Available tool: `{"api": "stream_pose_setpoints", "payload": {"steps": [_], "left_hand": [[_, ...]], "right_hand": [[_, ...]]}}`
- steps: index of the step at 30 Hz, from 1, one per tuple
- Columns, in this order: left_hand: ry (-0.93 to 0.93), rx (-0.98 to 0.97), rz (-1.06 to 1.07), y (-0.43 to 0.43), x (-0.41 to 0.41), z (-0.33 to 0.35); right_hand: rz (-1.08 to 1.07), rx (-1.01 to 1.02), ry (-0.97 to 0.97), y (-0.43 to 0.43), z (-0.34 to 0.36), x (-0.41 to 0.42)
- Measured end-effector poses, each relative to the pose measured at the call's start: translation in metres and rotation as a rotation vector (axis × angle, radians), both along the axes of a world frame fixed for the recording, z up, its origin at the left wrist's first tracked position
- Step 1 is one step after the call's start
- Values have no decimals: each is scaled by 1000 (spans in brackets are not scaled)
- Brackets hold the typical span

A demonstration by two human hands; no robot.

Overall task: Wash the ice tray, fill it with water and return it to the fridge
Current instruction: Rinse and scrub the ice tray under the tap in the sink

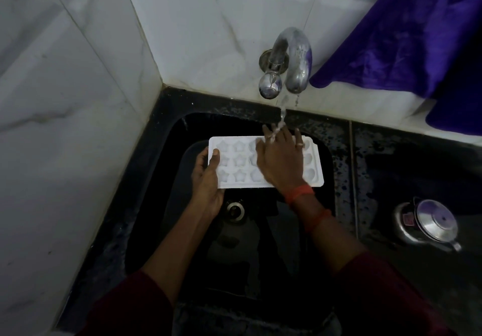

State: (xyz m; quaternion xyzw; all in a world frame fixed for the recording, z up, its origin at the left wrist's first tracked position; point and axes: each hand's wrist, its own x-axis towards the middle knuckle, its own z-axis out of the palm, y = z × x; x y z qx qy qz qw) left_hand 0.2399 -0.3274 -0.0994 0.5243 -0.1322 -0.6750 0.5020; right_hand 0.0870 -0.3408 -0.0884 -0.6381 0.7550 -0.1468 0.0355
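1. Ice tray [236, 164] held over black sink [177, 132], under running tap [296, 59]
2. Left hand [207, 181] grips its left end
3. Right hand [280, 161] flat, fingers spread, covering middle cells
4. Kettle [427, 224] on counter; purple cloth [417, 35] beside tap

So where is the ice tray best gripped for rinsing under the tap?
By the flat rim of its left short end, from the left: thumb on top, fingers beneath, as the left hand holds the ice tray. It lies level, and this leaves the moulds free for the right hand.
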Motion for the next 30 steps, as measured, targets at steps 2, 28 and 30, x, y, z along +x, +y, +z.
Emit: {"api": "stream_pose_setpoints", "payload": {"steps": [2,28,30], "left_hand": [[-22,2,6,3,-3,0],[118,116,-150,3,-17,12],[188,78,-139,5,-19,16]], "right_hand": [[-7,-9,112,10,-14,8],[280,37,79,26,-16,37],[343,34,68,22,-15,56]]}}
